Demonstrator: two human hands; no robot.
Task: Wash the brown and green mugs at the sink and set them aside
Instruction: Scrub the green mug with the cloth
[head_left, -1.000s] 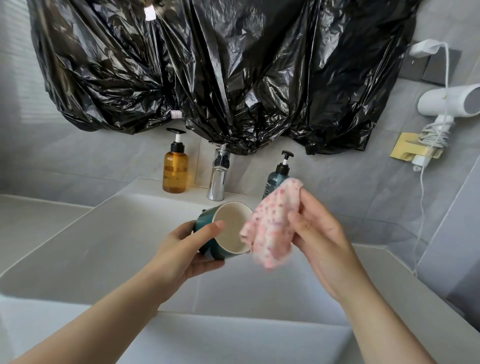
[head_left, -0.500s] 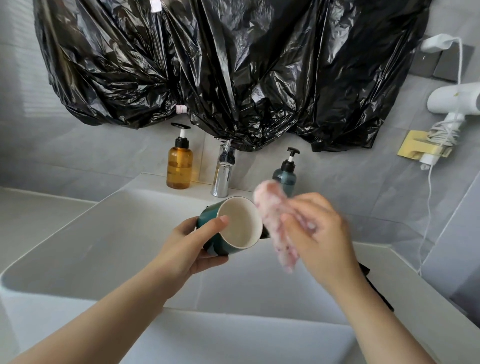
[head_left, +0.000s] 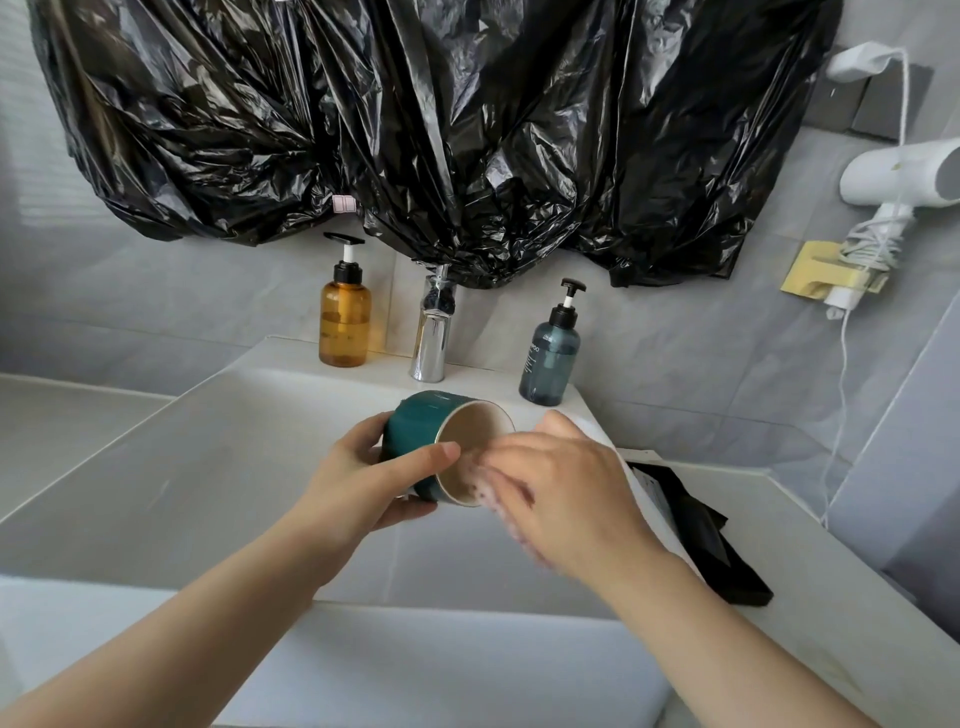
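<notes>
Over the white sink basin (head_left: 182, 467), my left hand (head_left: 363, 483) grips the green mug (head_left: 421, 431) on its side, its cream inside turned toward me and to the right. My right hand (head_left: 561, 493) is at the mug's mouth, its fingers blurred and pushing a pink speckled cloth (head_left: 475, 475) into the opening. Only a small bit of the cloth shows past my fingers. No brown mug is in view.
A chrome faucet (head_left: 434, 332) stands behind the basin, between an amber pump bottle (head_left: 344, 322) and a blue-grey pump bottle (head_left: 550, 358). A black flat object (head_left: 696, 530) lies on the counter at the right. Black plastic bags (head_left: 415, 130) hang on the wall, and a white hair dryer (head_left: 904, 171) is mounted right.
My right hand has brought the pink cloth from beside the mug down into its mouth. My left hand has kept its grip on the mug.
</notes>
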